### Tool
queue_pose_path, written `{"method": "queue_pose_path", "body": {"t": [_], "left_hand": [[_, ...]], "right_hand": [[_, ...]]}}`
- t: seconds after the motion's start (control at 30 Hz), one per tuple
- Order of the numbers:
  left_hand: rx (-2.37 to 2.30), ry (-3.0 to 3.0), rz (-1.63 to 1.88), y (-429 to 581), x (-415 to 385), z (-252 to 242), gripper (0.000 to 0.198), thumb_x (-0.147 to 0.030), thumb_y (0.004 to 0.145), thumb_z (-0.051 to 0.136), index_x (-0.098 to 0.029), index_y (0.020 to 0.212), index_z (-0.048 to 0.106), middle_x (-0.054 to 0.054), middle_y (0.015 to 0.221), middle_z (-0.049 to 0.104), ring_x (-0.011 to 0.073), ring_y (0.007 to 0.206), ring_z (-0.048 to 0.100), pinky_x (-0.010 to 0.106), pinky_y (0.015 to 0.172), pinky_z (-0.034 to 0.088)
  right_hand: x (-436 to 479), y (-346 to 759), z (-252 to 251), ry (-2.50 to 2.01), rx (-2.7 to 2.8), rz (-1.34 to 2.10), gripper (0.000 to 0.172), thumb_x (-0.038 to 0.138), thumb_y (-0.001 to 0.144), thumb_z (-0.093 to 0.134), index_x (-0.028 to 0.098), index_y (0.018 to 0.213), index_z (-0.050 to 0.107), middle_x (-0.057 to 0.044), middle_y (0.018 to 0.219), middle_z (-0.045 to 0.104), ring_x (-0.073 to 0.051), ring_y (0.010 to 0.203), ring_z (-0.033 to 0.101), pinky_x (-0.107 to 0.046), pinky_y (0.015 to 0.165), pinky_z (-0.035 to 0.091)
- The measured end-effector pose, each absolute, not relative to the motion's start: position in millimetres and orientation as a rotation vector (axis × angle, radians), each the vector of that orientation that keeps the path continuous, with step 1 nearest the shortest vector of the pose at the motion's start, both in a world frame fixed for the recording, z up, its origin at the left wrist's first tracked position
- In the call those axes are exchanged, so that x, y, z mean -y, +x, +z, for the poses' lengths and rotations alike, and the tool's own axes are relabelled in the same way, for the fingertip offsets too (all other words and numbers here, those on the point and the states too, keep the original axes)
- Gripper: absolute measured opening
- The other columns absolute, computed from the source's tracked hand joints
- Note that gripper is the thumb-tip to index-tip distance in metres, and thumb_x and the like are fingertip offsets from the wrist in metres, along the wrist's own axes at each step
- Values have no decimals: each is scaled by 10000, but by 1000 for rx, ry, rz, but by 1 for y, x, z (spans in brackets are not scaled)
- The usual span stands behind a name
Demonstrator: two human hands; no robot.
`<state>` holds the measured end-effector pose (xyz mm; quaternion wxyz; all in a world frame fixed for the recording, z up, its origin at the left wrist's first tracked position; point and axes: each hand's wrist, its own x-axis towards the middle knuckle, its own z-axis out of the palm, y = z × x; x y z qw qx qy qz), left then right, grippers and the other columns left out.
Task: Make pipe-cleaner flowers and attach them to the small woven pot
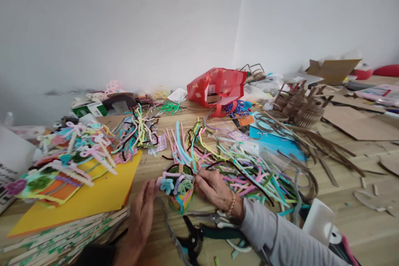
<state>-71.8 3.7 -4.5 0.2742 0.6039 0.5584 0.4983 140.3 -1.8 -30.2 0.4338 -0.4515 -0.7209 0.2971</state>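
Between my hands lies a small pipe-cleaner craft (181, 200) with blue and green looped flowers, a lilac strip across its top and a yellow-orange lower part. My left hand (142, 210) is at its left edge, fingers pressed together against the pink end. On the right edge, my right hand (215, 189) pinches the craft with bent fingers; their tips are partly hidden. Just below sit pruning shears (195, 237) with dark handles and a pair of pliers-like cutters (214, 217). Loose pink and blue pipe cleaners (181, 145) lie directly behind the craft.
A large heap of pipe cleaners (258, 174) spreads to the right. Finished-looking flower pieces (75, 149) rest on yellow sheets (93, 212) at left. Farther back are a red bag (202, 89), small woven baskets (308, 112), brown strips (327, 145) and cardboard (358, 122).
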Motion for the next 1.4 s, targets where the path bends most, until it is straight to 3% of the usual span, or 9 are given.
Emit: {"method": "queue_pose_path", "body": {"t": [0.23,0.37,0.5,0.67,0.8,0.93,1.1,1.4], "left_hand": [[-1545,1666,1226,-77,-1,-11,413,-536,875,418,-240,589,455,-23,583,465,196,665,558,295,652,485],[-1536,1627,1227,-78,-2,-13,365,-543,876,422,-232,732,548,-10,651,517,217,758,587,320,734,487],[-1446,1574,1300,-76,1,-15,372,-535,878,445,-214,1015,572,53,984,626,235,994,587,353,901,463],[-1443,1664,1365,-73,13,-26,540,-493,846,540,-212,1291,421,119,1295,520,293,1222,487,460,1023,401],[-1505,1968,1415,-68,19,-35,791,-440,717,715,-195,1373,347,156,1331,479,334,1209,503,508,1006,424],[-1522,2134,1376,-62,17,-45,963,-377,690,757,-179,1455,208,195,1365,451,346,1201,518,536,1017,412],[-1584,2150,1332,-62,17,-51,889,-302,763,685,-186,1478,170,200,1422,414,356,1282,446,551,1062,354],[-1498,2366,1312,-71,11,-40,732,-183,830,560,-213,1474,213,149,1426,432,309,1306,423,497,1071,370]], "right_hand": [[2,141,-28,-1112,1885,783,301,202,918,384,192,619,414,37,578,452,-97,533,421,-207,564,345],[2,141,-29,-1086,1912,795,269,179,903,396,192,637,430,39,590,447,-96,536,416,-205,559,341],[2,141,-34,-1078,1892,753,223,164,878,427,192,659,450,44,585,431,-96,529,399,-208,541,318],[-2,140,-39,-1195,1658,649,147,166,898,397,191,797,501,24,670,509,-115,593,465,-220,584,359],[-8,139,-41,-1150,1630,620,175,119,870,392,183,951,533,-20,828,590,-139,733,543,-233,668,412],[-8,137,-46,-1109,1722,609,275,44,793,405,182,985,544,-10,802,597,-127,672,538,-215,617,408],[-6,137,-47,-1109,1778,547,276,14,745,409,186,913,544,-5,780,596,-127,666,540,-214,626,409],[-4,135,-46,-1023,1958,423,191,46,793,407,189,854,519,-17,732,578,-137,643,532,-231,614,402]]}}
